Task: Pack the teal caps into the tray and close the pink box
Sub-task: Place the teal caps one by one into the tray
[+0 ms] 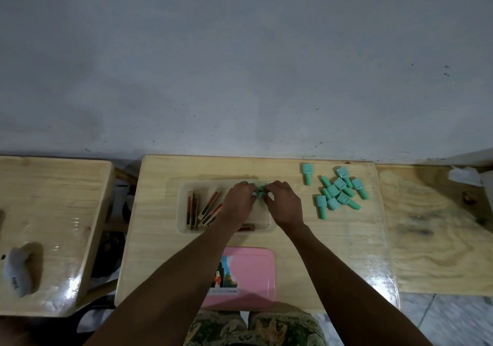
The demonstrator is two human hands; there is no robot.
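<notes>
A clear tray [184, 207] sits in the middle of the wooden table, holding several flat red-and-tan sticks [205, 208] on its left side. Both hands meet over the tray's far right corner. My left hand [238, 201] and my right hand [282, 203] together pinch a small bunch of teal caps [260, 189]; how many is hidden by the fingers. A pile of several loose teal caps [337, 195] lies on the table to the right of the tray. The pink box lid [250, 276] lies flat near the table's front edge, partly under my left forearm.
A second wooden table [53, 225] stands at the left with a grey rag [20, 271] on it. A plywood board [432, 228] adjoins the table on the right, with white crumpled paper [465, 175] at its far corner. A grey wall rises behind.
</notes>
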